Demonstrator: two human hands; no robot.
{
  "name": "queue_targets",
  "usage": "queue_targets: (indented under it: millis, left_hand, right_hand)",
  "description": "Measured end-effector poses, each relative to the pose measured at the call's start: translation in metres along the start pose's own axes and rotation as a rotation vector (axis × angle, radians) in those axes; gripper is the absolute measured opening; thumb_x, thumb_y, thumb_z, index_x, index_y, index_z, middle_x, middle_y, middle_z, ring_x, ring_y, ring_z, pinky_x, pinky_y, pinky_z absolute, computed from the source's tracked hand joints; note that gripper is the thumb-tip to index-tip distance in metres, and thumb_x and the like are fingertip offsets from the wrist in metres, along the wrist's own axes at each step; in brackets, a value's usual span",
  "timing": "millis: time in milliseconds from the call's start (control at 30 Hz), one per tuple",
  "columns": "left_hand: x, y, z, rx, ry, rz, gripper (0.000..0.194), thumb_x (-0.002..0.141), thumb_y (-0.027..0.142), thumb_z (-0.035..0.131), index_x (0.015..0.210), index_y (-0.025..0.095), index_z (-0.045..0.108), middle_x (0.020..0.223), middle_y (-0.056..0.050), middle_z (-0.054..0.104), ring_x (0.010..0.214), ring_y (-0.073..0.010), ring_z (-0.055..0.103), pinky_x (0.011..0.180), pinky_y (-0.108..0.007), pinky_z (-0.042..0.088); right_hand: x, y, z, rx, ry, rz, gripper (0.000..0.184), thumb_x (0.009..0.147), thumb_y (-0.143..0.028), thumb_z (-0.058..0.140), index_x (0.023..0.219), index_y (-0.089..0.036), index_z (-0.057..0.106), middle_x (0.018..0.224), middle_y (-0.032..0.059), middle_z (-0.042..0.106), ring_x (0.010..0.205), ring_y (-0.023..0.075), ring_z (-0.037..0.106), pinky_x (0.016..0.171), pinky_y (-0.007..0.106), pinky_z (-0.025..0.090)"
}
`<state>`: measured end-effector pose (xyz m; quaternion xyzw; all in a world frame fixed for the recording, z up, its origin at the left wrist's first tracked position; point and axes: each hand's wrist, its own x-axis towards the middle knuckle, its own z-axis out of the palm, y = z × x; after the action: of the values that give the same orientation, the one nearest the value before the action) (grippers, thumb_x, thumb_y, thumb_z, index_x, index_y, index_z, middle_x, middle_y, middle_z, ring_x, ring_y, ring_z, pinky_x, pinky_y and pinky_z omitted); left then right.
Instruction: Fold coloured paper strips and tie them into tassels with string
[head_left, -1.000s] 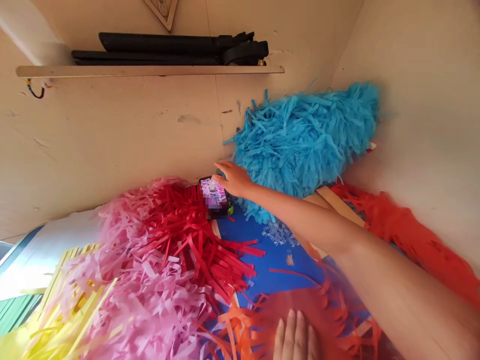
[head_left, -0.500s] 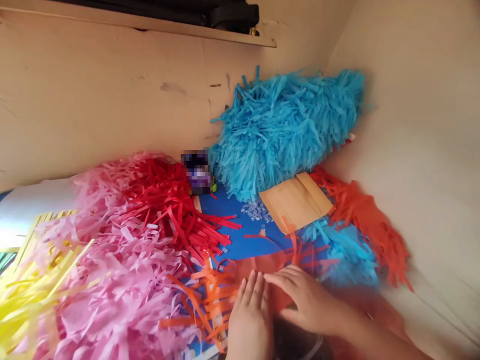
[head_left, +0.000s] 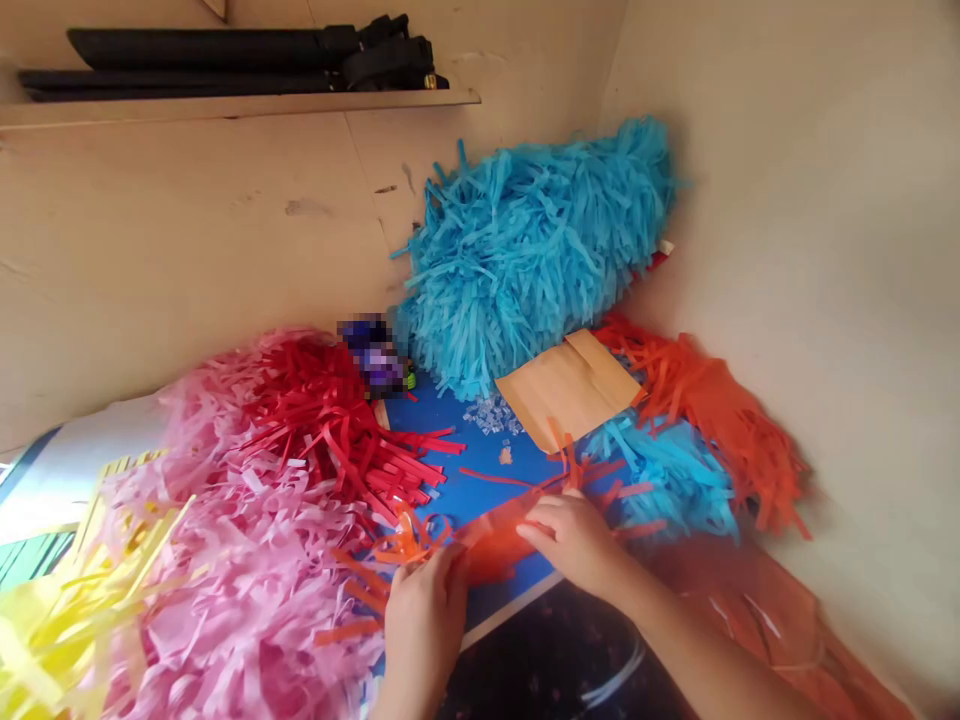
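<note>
Blue board (head_left: 480, 480) at bottom center, and sitting on it there's a kraft paper sheet (head_left: 566, 390), clear plastic bits (head_left: 491, 415), red paper fringe (head_left: 360, 450), and orange paper fringe (head_left: 495, 540).

Paper fringes (head_left: 330, 430) on a board (head_left: 465, 490) (wall (head_left: 187, 250) behind)

The bare left hand (head_left: 424, 625) and bare right hand (head_left: 570, 540) sit close together at lower centre, fingers curled, the right forearm (head_left: 712, 670) entering from the lower right.
</note>
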<state>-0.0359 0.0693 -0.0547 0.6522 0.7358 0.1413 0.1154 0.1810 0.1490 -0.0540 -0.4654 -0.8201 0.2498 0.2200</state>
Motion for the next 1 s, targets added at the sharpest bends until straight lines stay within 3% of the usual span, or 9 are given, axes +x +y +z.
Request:
queue_targets:
  millis: [100,367,667,1000]
  left_hand:
    - [0.011,0.013,-0.002,0.063,-0.082,-0.135,0.023,0.096,0.026,0.052,0.101,0.025,0.074,0.095,-0.002,0.08,0.09,-0.025,0.072,0.079,-0.032,0.052]
    - [0.026,0.029,-0.013,0.21,-0.263,-0.274,0.031,0.098,0.034,0.045,0.107,0.023,0.072,0.093,-0.008,0.08,0.09,-0.029,0.073,0.074,-0.033,0.049]
    - [0.022,0.016,-0.003,0.199,-0.133,-0.178,0.029,0.095,0.034,0.047,0.092,0.026,0.074,0.075,-0.004,0.079,0.071,-0.0257,0.073,0.062,-0.029,0.045]
    - [0.025,0.02,-0.005,0.224,-0.16,-0.202,0.027,0.094,0.034,0.048,0.089,0.027,0.074,0.069,-0.005,0.077,0.069,-0.0264,0.072,0.063,-0.03,0.043]
  right_hand:
    - [0.006,0.0,0.008,-0.111,0.044,0.041,0.027,0.091,-0.023,0.064,0.065,-0.018,0.058,0.07,-0.0025,0.067,0.067,0.0133,0.059,0.073,0.029,0.033]
    - [0.011,-0.001,0.016,-0.22,0.12,0.114,0.026,0.084,-0.027,0.072,0.064,-0.019,0.059,0.067,-0.0033,0.069,0.062,0.0141,0.059,0.067,0.029,0.03]
    - [0.018,-0.002,0.015,-0.231,0.136,0.123,0.029,0.084,-0.029,0.072,0.06,-0.02,0.058,0.062,-0.003,0.068,0.057,0.0149,0.058,0.062,0.03,0.028]
    - [0.02,-0.002,0.015,-0.229,0.142,0.119,0.035,0.09,-0.036,0.065,0.059,-0.021,0.057,0.059,-0.001,0.068,0.055,0.0151,0.058,0.058,0.03,0.027]
